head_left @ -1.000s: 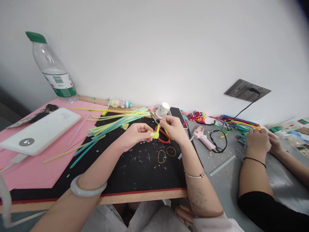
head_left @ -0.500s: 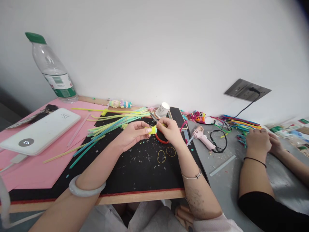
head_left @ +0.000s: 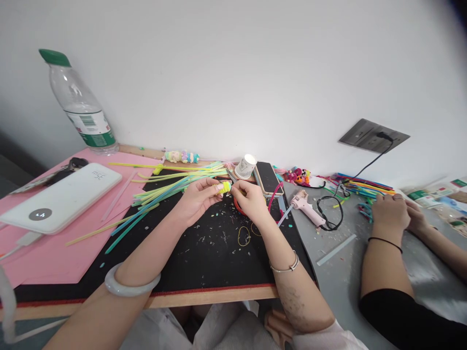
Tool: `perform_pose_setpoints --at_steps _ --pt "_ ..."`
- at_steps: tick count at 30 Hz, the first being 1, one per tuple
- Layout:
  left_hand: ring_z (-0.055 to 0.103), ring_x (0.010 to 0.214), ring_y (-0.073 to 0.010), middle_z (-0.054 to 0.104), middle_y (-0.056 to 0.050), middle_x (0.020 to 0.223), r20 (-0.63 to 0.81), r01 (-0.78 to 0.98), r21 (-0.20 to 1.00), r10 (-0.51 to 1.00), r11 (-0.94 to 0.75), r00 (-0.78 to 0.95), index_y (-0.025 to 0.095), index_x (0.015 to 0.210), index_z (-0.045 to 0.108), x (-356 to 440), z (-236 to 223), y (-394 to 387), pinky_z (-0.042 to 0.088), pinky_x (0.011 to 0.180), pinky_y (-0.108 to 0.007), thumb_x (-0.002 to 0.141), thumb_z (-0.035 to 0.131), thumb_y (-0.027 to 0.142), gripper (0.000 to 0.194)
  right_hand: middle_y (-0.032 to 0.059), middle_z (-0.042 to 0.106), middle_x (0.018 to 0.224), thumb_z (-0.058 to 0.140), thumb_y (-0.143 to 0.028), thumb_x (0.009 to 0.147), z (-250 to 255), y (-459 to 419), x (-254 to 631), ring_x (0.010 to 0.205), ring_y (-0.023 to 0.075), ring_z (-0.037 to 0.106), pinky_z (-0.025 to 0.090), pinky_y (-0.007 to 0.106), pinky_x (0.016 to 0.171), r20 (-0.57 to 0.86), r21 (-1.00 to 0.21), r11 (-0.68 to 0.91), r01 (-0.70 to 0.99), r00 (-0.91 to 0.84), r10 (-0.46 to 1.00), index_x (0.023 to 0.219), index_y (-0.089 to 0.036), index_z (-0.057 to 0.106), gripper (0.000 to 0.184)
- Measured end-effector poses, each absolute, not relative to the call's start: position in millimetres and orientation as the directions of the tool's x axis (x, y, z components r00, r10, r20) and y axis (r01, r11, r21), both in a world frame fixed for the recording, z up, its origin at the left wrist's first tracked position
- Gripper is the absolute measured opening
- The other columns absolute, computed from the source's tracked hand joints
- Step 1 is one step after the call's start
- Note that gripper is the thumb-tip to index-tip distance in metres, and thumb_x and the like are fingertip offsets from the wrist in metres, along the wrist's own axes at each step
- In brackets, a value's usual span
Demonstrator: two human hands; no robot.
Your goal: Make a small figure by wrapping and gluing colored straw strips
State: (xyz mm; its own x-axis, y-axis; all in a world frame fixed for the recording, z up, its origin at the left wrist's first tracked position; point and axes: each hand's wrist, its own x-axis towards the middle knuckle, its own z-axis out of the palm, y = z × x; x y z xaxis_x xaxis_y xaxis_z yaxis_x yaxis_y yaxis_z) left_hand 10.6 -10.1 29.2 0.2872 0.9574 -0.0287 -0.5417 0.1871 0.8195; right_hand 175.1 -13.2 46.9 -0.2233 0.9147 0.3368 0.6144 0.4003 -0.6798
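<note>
yellow fuzzy piece point(head_left: 226, 187) is pinched in the left hand point(head_left: 196, 200) while the right hand point(head_left: 253, 200) pinches its bluish end.

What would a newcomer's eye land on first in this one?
Probably the small bright yellow piece in the left hand, with the right hand close at its end, over the black mat. Next might come the green-capped bottle by the wall at far left, then the pink glue gun right of the mat.
</note>
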Motion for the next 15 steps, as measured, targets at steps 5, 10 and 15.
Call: perform_pose_setpoints --at_steps 5,10,15 --pt "0.056 0.062 -0.0075 0.063 0.002 0.068 -0.021 -0.531 0.825 0.950 0.192 0.311 0.016 0.071 0.062 10.5 29.9 -11.4 0.046 0.065 -0.022 0.064 0.074 0.020 0.014 -0.0034 0.043 0.057 0.046 -0.027 0.082 44.7 -13.4 175.7 0.055 0.0101 0.037 0.029 0.021 0.054 0.324 -0.676 0.407 0.614 -0.249 0.913 0.065 -0.017 0.051 0.021" --pt "0.057 0.063 -0.0076 0.064 0.001 0.071 -0.011 -0.537 0.822 0.947 0.191 0.320 0.015 0.071 0.062 10.8 29.4 -12.1 0.047 0.066 -0.022 0.064 0.074 0.020 0.015 -0.0038 0.042 0.056 0.045 -0.025 0.082 41.5 -12.6 175.3 0.054 0.0095 0.036 0.028 0.021 0.053 0.328 -0.678 0.418 0.605 -0.259 0.908 0.064 -0.017 0.050 0.021" --pt "0.057 0.062 -0.0074 0.063 0.002 0.069 -0.017 -0.539 0.822 0.954 0.185 0.301 0.015 0.072 0.062 11.3 28.7 -11.1 0.047 0.064 -0.021 0.065 0.074 0.020 0.015 -0.0038 0.040 0.056 0.044 -0.024 0.083 40.6 -13.0 174.4 0.054 0.0096 0.037 0.027 0.021 0.052 0.333 -0.664 0.429 0.612 -0.272 0.903 0.063 -0.017 0.049 0.022"
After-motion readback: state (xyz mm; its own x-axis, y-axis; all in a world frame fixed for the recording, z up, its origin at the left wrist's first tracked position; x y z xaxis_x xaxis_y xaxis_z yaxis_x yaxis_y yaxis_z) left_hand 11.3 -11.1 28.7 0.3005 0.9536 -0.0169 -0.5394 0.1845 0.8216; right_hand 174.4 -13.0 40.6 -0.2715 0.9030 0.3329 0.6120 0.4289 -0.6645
